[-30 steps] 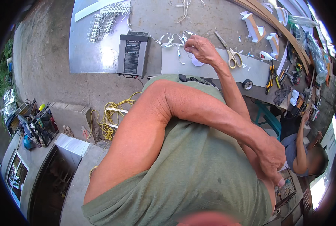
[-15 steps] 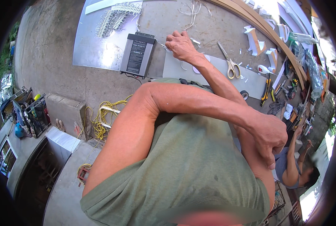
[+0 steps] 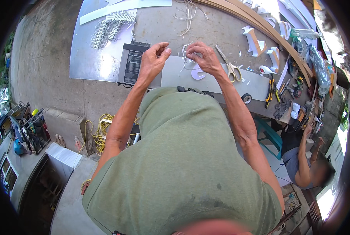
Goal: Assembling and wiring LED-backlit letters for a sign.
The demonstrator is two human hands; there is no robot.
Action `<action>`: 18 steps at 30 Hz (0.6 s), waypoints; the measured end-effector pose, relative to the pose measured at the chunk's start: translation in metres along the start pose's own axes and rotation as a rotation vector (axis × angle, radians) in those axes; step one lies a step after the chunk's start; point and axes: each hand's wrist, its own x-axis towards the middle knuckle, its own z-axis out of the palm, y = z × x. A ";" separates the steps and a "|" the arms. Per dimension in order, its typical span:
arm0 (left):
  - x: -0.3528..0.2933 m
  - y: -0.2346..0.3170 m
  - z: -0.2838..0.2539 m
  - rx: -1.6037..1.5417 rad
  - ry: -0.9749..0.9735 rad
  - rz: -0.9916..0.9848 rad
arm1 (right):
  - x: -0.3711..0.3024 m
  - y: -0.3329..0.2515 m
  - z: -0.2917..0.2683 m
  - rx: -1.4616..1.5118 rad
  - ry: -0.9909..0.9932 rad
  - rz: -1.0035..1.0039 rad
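Observation:
My right hand (image 3: 204,58) is over the workbench with its fingers curled round a thin white wire (image 3: 181,69), whose loops hang beside the fingertips. My left hand (image 3: 154,59) is in front of the grey power supply box (image 3: 132,68), thumb and fingers a little apart, with nothing visible between them. Below my right hand, a pale lavender curved cut-out (image 3: 198,74) lies on a flat grey sheet (image 3: 175,72). Scissors (image 3: 230,68) with cream handles lie just right of that hand.
A coil of white-cased modules (image 3: 111,28) lies on a shiny metal sheet (image 3: 88,58). White-and-tan shaped pieces (image 3: 255,42), a cutter (image 3: 270,91) and a tape roll (image 3: 246,98) are at right. A person (image 3: 305,166) sits beyond. Yellow cable (image 3: 101,133) lies on the floor.
My left arm has uncrossed from over the right one, bringing my left hand from the right side to the box. My right hand has shifted slightly right and down.

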 end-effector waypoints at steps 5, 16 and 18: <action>0.017 0.007 0.026 -0.298 -0.242 0.018 | -0.022 -0.022 -0.007 0.012 0.052 -0.011; 0.022 0.015 0.040 -0.638 -0.448 -0.026 | -0.043 -0.034 -0.018 0.115 0.155 0.070; 0.017 0.018 0.046 -0.508 -0.391 0.082 | -0.045 -0.033 -0.017 0.121 0.155 0.091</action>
